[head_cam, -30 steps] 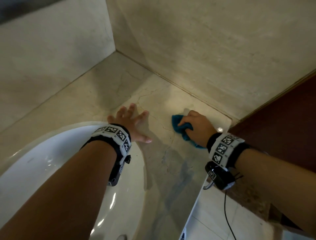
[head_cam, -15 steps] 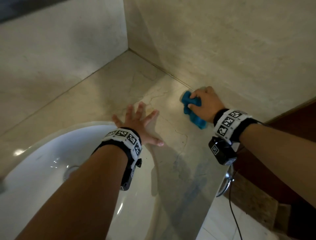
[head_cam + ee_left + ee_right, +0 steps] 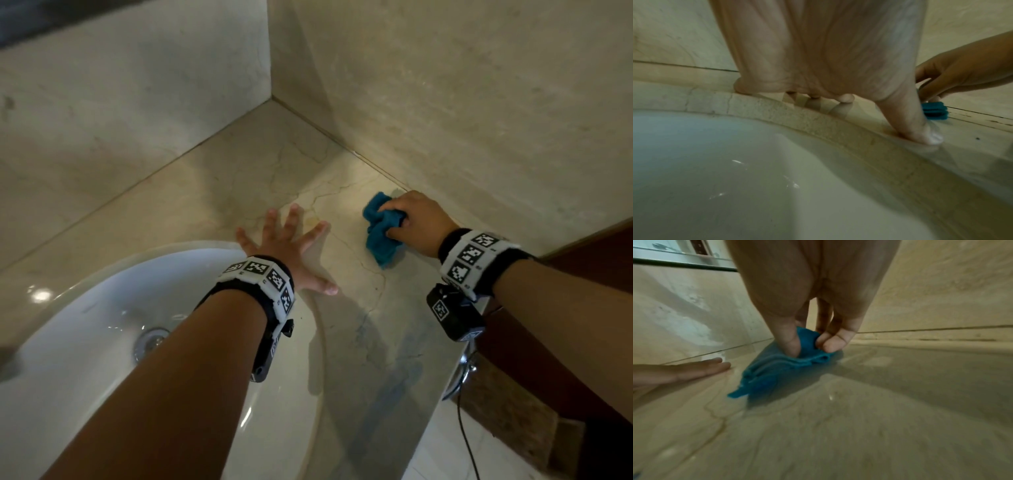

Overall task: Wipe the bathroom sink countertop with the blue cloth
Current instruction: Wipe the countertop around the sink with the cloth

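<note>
The blue cloth (image 3: pixel 380 236) lies bunched on the beige marble countertop (image 3: pixel 274 171) close to the right wall. My right hand (image 3: pixel 416 224) grips it, thumb and curled fingers pinching the blue cloth (image 3: pixel 789 369) against the stone in the right wrist view. My left hand (image 3: pixel 287 246) lies flat on the counter beside the basin, fingers spread and straight. Its thumb tip (image 3: pixel 929 138) presses the counter next to the basin's edge, and the blue cloth (image 3: pixel 934 112) shows behind it.
A white oval sink (image 3: pixel 85 342) with a metal drain (image 3: pixel 150 341) fills the lower left. Marble walls (image 3: pixel 445 102) meet at the far corner. A dark wooden door (image 3: pixel 599 260) and a metal handle (image 3: pixel 459 373) stand off the counter's right end.
My right hand slid the cloth away from the front edge toward the right wall, then shifted it a little along the wall. My left hand stayed planted by the basin.
</note>
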The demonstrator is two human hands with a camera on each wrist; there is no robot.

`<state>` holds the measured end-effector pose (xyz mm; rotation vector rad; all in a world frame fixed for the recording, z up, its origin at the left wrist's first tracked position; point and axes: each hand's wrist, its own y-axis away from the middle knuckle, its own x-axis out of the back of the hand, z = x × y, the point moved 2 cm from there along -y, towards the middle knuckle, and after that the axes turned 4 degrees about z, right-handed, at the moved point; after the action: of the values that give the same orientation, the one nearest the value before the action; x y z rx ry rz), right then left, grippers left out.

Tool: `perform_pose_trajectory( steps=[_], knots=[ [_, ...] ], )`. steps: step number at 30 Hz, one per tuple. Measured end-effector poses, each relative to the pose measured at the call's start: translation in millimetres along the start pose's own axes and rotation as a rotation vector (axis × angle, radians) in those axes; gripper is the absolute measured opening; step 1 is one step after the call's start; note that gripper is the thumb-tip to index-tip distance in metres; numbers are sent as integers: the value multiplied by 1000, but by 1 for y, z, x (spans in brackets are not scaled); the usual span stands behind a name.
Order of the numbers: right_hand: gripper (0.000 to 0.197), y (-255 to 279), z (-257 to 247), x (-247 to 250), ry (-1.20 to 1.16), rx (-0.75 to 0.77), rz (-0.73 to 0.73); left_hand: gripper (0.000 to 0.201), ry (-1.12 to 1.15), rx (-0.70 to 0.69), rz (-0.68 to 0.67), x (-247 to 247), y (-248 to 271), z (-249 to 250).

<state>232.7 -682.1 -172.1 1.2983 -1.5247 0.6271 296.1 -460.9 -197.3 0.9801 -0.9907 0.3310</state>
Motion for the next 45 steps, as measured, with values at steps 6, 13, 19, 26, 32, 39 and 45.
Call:
perform_pose_trajectory(
  steps=[6, 13, 19, 26, 32, 39, 45],
  knots=[
    [41, -23, -10, 13, 188, 61, 159, 114, -6, -4, -12, 1, 0, 0],
    [35, -5, -41, -26, 102, 220, 50, 116, 10, 3, 8, -2, 0, 1],
    [33, -16, -28, -13, 68, 48, 166, 114, 22, -11, 6, -1, 0, -1],
    [47, 6, -34, -25, 115, 158, -3, 114, 36, -5, 6, 0, 2, 0],
    [28, -14, -29, -21, 38, 157, 119, 114, 39, -5, 7, 0, 2, 0],
    [24, 3, -34, -28, -63, 205, 87, 114, 21, -7, 7, -1, 1, 0],
    [42, -8, -16, -5, -69, 81, 96, 114, 19, -4, 11, -1, 1, 1]
  ],
)
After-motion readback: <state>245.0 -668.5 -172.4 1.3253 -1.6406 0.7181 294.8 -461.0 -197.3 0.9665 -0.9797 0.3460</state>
